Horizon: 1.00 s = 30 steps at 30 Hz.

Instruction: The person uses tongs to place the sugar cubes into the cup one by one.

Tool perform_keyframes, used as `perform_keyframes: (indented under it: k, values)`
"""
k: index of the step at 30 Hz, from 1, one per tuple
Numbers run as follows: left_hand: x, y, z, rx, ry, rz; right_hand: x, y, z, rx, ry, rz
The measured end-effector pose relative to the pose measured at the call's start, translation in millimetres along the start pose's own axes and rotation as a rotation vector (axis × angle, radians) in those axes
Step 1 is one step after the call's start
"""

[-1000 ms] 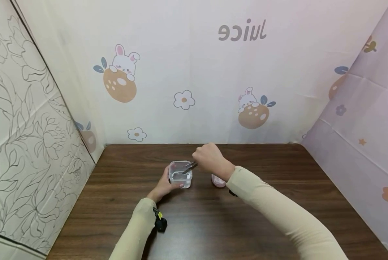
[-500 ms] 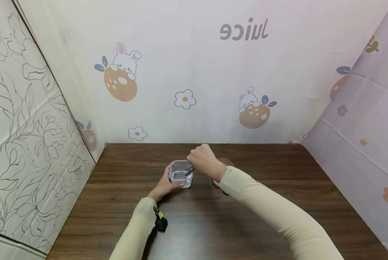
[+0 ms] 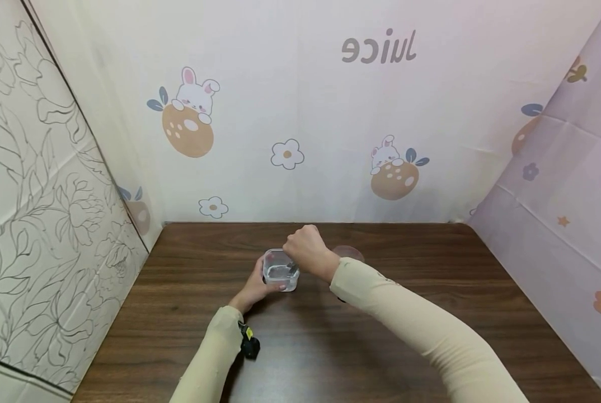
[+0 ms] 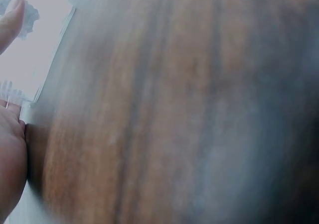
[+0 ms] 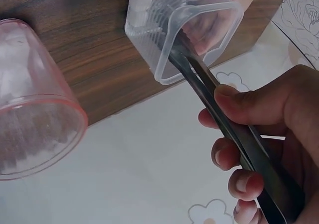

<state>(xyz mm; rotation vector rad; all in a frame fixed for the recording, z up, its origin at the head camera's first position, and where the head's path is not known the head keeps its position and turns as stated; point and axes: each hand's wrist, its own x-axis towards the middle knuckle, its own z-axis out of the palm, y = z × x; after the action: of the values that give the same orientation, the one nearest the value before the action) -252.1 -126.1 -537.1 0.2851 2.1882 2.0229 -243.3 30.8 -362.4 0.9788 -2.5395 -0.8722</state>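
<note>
My left hand (image 3: 254,288) grips a small clear plastic container (image 3: 282,284) from its left side, the thumb across the near wall. In the right wrist view the container (image 5: 149,45) has a squarish open mouth, and a whitish lump (image 5: 142,2) shows through its wall near the base. My right hand (image 3: 308,252) holds metal tongs (image 5: 274,184) between thumb and fingers. The tongs' tips reach inside the container; whether they touch anything there cannot be made out. A clear pink cup (image 5: 45,74) stands to the right, partly behind my right wrist in the head view.
A dark wood-grain table (image 3: 300,358) lies under everything. Printed cloth (image 3: 240,112) hangs along its back, with more cloth on both sides. A small black camera (image 3: 250,347) is strapped to the left wrist.
My right hand has moved left with the tongs, and their tips have gone further over and into the container. More of the pink cup's rim shows. The left hand holds still.
</note>
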Motion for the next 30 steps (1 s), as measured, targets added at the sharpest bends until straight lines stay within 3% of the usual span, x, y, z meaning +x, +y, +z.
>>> perform_keyframes:
  k: [3, 9, 16, 30]
  values:
    - [-0.5, 3.3, -1.5, -0.009, -0.019, -0.009, 4, -3, -3, -0.026, -0.046, -0.007]
    - [-11.9, 28.1, -1.1, 0.004, -0.046, -0.002, 10, -8, -5, -0.064, -0.115, -0.019]
    - [0.6, -0.4, -0.9, -0.012, -0.011, 0.028, 13, -14, -1, -0.086, -0.136, -0.033]
    - [1.8, -0.8, -1.3, 0.003, -0.022, 0.019, 12, -21, 4, -0.120, -0.152, -0.046]
